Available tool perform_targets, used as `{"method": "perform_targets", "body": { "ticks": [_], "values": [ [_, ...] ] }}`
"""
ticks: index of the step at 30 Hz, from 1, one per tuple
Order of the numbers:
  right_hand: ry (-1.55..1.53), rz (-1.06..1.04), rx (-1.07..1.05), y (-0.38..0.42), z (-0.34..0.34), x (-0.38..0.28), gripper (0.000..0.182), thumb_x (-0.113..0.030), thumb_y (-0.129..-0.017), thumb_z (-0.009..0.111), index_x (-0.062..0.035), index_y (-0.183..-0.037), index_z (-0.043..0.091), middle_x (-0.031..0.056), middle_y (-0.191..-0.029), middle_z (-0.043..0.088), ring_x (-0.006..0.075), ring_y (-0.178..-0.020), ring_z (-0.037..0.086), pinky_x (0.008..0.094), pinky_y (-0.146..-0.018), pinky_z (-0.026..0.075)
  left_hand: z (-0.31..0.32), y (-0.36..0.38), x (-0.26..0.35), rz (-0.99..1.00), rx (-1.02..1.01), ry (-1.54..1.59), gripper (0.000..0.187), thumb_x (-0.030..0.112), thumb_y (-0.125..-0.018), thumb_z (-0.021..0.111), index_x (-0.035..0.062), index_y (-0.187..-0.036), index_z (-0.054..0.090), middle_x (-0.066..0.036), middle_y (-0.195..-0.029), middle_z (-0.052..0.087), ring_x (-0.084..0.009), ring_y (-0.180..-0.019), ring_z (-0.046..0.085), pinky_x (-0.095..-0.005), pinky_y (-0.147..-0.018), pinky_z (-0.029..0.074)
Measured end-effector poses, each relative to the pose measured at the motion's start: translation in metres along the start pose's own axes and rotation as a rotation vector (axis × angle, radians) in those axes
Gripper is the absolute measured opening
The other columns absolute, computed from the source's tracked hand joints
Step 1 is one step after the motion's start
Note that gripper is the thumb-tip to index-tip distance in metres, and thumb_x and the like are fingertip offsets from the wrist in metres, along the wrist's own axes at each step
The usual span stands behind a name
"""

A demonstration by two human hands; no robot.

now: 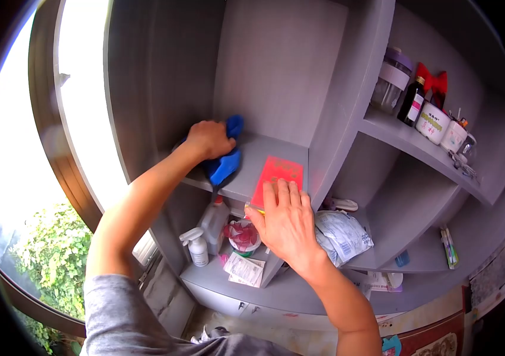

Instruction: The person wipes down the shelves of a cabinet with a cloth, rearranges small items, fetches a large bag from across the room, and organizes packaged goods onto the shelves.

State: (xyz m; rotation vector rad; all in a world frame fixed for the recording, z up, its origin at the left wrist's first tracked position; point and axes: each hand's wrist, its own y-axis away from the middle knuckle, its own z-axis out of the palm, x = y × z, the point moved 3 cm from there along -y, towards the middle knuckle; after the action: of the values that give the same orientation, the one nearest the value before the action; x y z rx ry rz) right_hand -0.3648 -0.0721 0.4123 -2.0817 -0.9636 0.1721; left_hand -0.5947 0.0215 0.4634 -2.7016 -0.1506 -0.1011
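Observation:
My left hand (208, 140) is closed around a blue and black cloth-like item (225, 168) at the left of the upper shelf (258, 155). Part of that item sticks up behind my fingers, and a dark end hangs over the shelf's front edge. My right hand (290, 222) is stretched out with its fingertips over a red booklet or packet (280, 170). Gold-coloured marks show on the red cover. A bit of yellow shows by my thumb; what it belongs to is mostly hidden under the hand.
Below stand a white spray bottle (197, 247), a plastic jug (214, 222), a tub with red netting (243, 236) and papers (244, 270). A plastic-wrapped package (341, 236) lies right. Higher up are a jar (392, 81), a dark bottle (411, 102) and cups (432, 123). A window is left.

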Motion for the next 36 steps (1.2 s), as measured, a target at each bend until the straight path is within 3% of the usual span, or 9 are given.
{"method": "perform_targets", "body": {
  "ticks": [5,11,14,17,21,23,25,31,36],
  "values": [
    [-0.015,0.121,-0.118,-0.011,0.001,-0.001,0.049,-0.039,-0.092,0.056,0.0059,-0.112,0.059,0.0275,-0.116,0.058,0.0417,-0.107,0.054,0.0491,-0.091,0.041,-0.057,0.092,0.002,0.081,0.03,0.062,0.044,0.037,-0.078,0.059,-0.0031,-0.096,0.065,-0.027,-0.091,0.068,-0.0439,-0.087,0.065,-0.0473,-0.08,0.052],
    [-0.158,0.233,0.006,-0.047,0.033,0.011,0.042,-0.028,-0.093,0.053,0.0072,-0.116,0.057,0.0299,-0.123,0.056,0.0481,-0.119,0.049,0.0543,-0.104,0.034,-0.072,0.171,0.02,-0.001,-0.247,0.905,0.04,0.024,-0.076,0.069,-0.0049,-0.104,0.066,-0.006,-0.081,0.065,-0.0119,-0.076,0.059,-0.0301,-0.075,0.05],
    [-0.514,0.113,0.234,-0.042,-0.004,0.014,0.028,-0.01,-0.09,0.055,0.0057,-0.113,0.057,0.025,-0.118,0.058,0.0433,-0.115,0.053,0.0478,-0.099,0.042,-0.082,0.181,0.035,-0.121,0.125,1.329,0.026,0.018,-0.086,0.065,-0.0006,-0.104,0.064,-0.001,-0.084,0.064,-0.0075,-0.075,0.058,-0.0239,-0.07,0.049],
    [-0.784,0.14,0.41,0.005,-0.03,0.005,0.014,0.003,-0.086,0.055,0.0061,-0.099,0.06,0.0211,-0.091,0.061,0.0383,-0.083,0.063,0.0401,-0.071,0.05,-0.092,0.164,0.071,-0.036,0.44,1.624,0.021,0.019,-0.095,0.061,0.0014,-0.107,0.062,0.0,-0.086,0.062,-0.0049,-0.074,0.056,-0.0203,-0.068,0.047],
    [-0.921,0.331,0.569,0.067,-0.043,0.011,0.014,0.0,-0.089,0.05,0.0,-0.102,0.056,0.0196,-0.084,0.056,0.0416,-0.075,0.059,0.0417,-0.066,0.048,-0.055,0.135,0.135,0.233,0.534,1.219,0.023,0.01,-0.09,0.064,-0.0002,-0.11,0.058,-0.004,-0.093,0.06,-0.0126,-0.079,0.054,-0.0268,-0.075,0.047],
    [-0.981,0.521,0.504,0.097,-0.027,0.026,0.017,-0.005,-0.095,0.049,-0.0009,-0.111,0.051,0.0212,-0.09,0.058,0.0424,-0.082,0.06,0.0423,-0.07,0.048,-0.01,0.134,0.169,0.473,0.704,0.668,0.056,0.01,-0.079,0.069,0.0012,-0.13,0.048,-0.025,-0.118,0.051,-0.0443,-0.101,0.057,-0.0444,-0.088,0.048],
    [-1.058,0.722,0.413,0.12,-0.019,0.038,0.028,-0.015,-0.099,0.048,-0.0011,-0.124,0.048,0.0237,-0.111,0.059,0.0401,-0.1,0.062,0.042,-0.082,0.048,0.031,0.145,0.172,0.396,0.675,0.665,0.067,0.012,-0.077,0.07,0.0039,-0.138,0.044,-0.029,-0.123,0.047,-0.0504,-0.106,0.055,-0.0486,-0.087,0.049],
    [-0.988,0.394,0.276,0.164,-0.037,0.008,0.059,-0.026,-0.097,0.054,0.0059,-0.141,0.031,0.0286,-0.138,0.042,0.0419,-0.127,0.046,0.044,-0.107,0.037,0.028,0.205,0.163,0.582,0.362,0.647,0.058,0.028,-0.084,0.069,0.0021,-0.134,0.051,-0.027,-0.122,0.05,-0.0463,-0.108,0.058,-0.0463,-0.09,0.049],
    [-0.962,0.513,0.258,0.163,-0.031,-0.004,0.064,-0.033,-0.1,0.049,0.0043,-0.145,0.023,0.0283,-0.142,0.035,0.0419,-0.132,0.041,0.0431,-0.109,0.034,0.061,0.185,0.162,0.526,0.629,0.681,0.068,0.025,-0.073,0.077,0.0046,-0.134,0.054,-0.025,-0.119,0.049,-0.0423,-0.103,0.057,-0.0458,-0.086,0.05]
  ]
}}
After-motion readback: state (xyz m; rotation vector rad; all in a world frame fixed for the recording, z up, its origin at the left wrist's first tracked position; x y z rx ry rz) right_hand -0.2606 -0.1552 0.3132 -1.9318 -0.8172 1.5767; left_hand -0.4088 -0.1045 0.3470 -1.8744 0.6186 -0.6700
